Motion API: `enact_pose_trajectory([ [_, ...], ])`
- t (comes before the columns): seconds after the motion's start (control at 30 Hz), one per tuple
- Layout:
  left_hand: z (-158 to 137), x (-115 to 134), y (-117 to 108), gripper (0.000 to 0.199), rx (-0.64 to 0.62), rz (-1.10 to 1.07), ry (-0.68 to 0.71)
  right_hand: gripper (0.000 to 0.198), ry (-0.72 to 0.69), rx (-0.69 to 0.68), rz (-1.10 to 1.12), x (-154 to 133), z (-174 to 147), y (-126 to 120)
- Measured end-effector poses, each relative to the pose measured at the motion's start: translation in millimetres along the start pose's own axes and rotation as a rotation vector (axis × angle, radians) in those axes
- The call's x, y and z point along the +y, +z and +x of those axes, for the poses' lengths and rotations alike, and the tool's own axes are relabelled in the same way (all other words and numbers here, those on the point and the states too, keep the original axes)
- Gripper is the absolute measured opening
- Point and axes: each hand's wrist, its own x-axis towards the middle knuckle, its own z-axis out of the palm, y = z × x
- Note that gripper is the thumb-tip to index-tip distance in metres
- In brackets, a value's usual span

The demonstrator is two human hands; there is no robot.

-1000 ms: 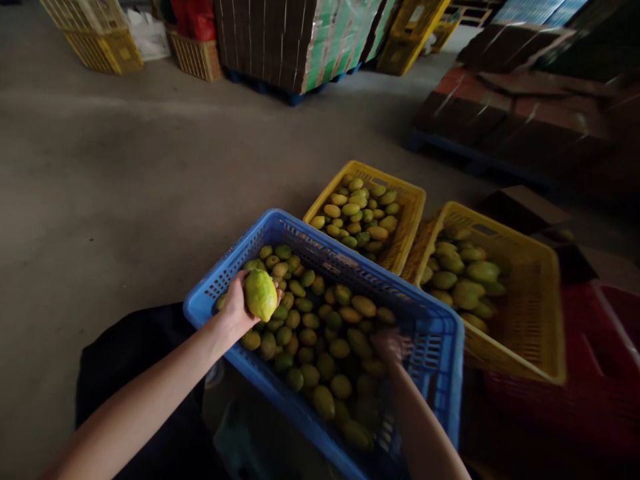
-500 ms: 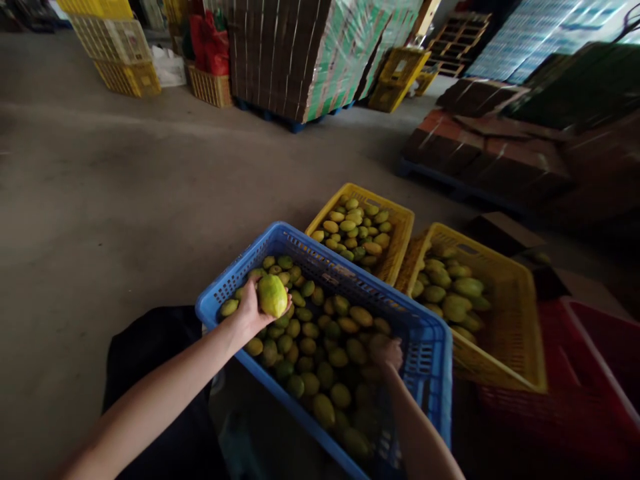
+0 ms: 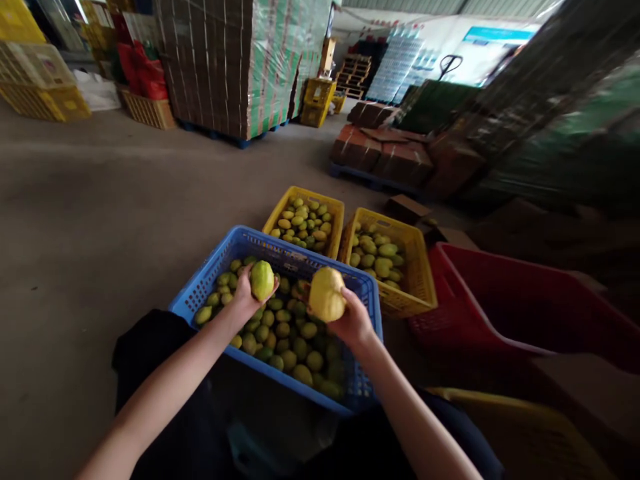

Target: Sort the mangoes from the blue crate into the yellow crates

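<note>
My left hand [image 3: 243, 291] is closed around a lemon-like green fruit [image 3: 262, 280], with the fruit facing up over the blue crate [image 3: 280, 383]. To its right, my right hand [image 3: 354, 321] grips a larger, pale yellow lemon-like fruit [image 3: 327, 295], thumb on its side and fingers mostly hidden beneath. Both fruits are raised above the crate and apart from each other. Inside the crate lies a heap of similar green and yellowish fruits [image 3: 283, 330], partly covered by my hands.
Behind the blue crate stand a yellow crate [image 3: 336, 208] and a second yellow crate [image 3: 425, 267], both holding fruit. A large red bin [image 3: 457, 263] is at the right. Wrapped pallet stacks [image 3: 210, 67] and flattened cardboard [image 3: 400, 160] stand farther back.
My right hand has come up out of the heap with the yellow fruit. My left hand still holds the green fruit. The view has swung to the right.
</note>
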Motion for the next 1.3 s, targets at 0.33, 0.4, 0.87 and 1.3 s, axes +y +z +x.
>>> enact_pose_trajectory([
  [0.33, -32.5, -30.5, 9.7, 0.033, -0.256, 0.266, 0.352, 0.054, -0.609, 0.315, -0.335, 20.1, -29.0, 28.2],
  [0.4, -38.8, -35.1, 7.0, 0.03, -0.361, 0.42, 0.491, 0.055, -0.761, 0.422, -0.396, 16.9, -32.5, 24.7],
  [0.87, -37.0, -46.4, -9.2, 0.034, -0.57, 0.814, 0.558, 0.058, -0.85, 0.386, -0.419, 29.8, -40.7, 27.6],
  [1.3, -36.9, -45.4, -8.3, 0.033, -0.583, 0.838, 0.554, 0.061, -0.876, 0.388, -0.418, 34.5, -44.5, 29.8],
])
